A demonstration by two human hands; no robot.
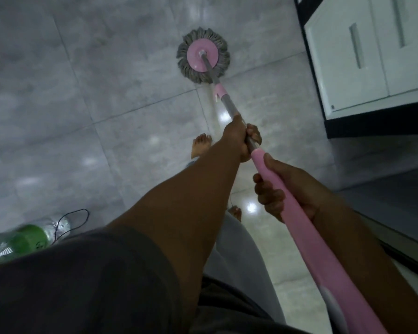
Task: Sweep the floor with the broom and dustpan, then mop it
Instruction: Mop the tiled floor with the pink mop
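Your left hand (237,138) is closed around the grey shaft (229,107) of the mop, just above where the pink grip (323,249) starts, with the arm stretched forward. Your right hand (287,189) is wrapped round that pink grip lower down, thumb on top, fingers curled under. The two hands are near each other but apart. The shaft runs out toward 12 o'clock to the mop head (203,59), a pink disc with grey strands lying flat on the grey tiled floor (94,92). A bare foot (201,145) is just left of your left hand. There's a white cabinet (348,63) at 2 o'clock, and a green bottle (22,239) and a black cord (75,220) at 8 o'clock.
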